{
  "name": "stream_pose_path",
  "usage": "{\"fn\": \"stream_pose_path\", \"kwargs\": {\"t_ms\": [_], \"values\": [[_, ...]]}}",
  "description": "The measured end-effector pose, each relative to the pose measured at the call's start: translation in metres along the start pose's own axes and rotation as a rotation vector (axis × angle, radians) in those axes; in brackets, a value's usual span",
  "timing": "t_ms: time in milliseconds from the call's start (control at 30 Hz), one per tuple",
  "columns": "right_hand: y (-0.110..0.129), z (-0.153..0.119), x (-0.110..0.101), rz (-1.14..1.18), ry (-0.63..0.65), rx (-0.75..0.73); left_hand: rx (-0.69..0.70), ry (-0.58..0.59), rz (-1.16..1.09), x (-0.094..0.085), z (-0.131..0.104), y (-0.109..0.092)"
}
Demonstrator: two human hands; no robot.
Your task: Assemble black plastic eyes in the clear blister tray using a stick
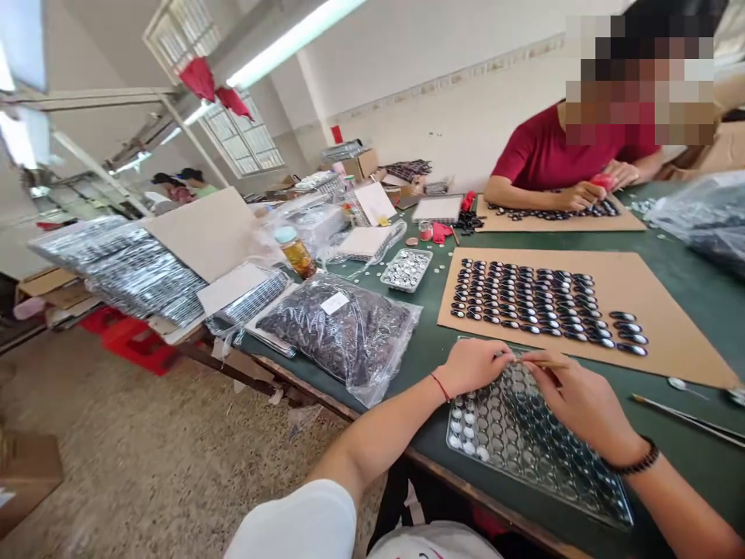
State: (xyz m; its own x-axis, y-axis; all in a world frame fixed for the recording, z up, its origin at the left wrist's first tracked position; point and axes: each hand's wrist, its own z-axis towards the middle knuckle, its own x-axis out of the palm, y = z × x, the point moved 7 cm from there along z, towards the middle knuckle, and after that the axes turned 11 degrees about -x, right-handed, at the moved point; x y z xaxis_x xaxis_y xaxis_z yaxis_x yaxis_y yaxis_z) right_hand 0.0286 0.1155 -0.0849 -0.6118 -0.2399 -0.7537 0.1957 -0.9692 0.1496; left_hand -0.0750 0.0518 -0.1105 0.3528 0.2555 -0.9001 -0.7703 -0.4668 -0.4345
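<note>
My left hand (480, 366) is closed in a pinch above the far edge of a clear plastic tray (512, 446) with rows of round pockets. Whatever is between its fingertips is too small to make out. My right hand (582, 396) is also closed, its fingertips almost meeting the left ones, around what looks like a thin brown stick (545, 362). Round silvery-white pieces (461, 428) fill several pockets at the tray's left side. Beyond the hands, a brown cardboard sheet (669, 310) carries rows of black oval clips (527, 295) with shiny white centres.
Tweezers (687, 418) lie at right. A bag of dark pieces (343, 326), a small tray of silvery pieces (407, 269) and a jar (295, 252) stand left. Across the table, a person in a red shirt (535, 151) handles black pieces on another cardboard sheet (559, 223).
</note>
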Motion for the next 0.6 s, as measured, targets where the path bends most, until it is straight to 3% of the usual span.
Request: {"fn": "stream_pose_path", "kwargs": {"t_ms": [167,300,400,533,600], "values": [[0.008,-0.001,0.006,0.034,0.031,-0.028,-0.033,-0.008,0.048,-0.001,-0.004,0.001],[-0.002,-0.003,0.004,-0.045,0.016,0.088,-0.07,-0.061,0.025,-0.003,-0.004,0.004],[-0.01,-0.005,-0.002,-0.068,-0.025,0.214,-0.089,-0.081,-0.131,-0.003,-0.001,0.008],[-0.017,-0.009,-0.006,-0.028,-0.018,0.388,-0.199,0.051,-0.45,0.006,0.009,0.02],[-0.019,-0.009,-0.01,-0.013,-0.023,0.448,-0.274,0.05,-0.585,0.006,0.012,0.029]]}}
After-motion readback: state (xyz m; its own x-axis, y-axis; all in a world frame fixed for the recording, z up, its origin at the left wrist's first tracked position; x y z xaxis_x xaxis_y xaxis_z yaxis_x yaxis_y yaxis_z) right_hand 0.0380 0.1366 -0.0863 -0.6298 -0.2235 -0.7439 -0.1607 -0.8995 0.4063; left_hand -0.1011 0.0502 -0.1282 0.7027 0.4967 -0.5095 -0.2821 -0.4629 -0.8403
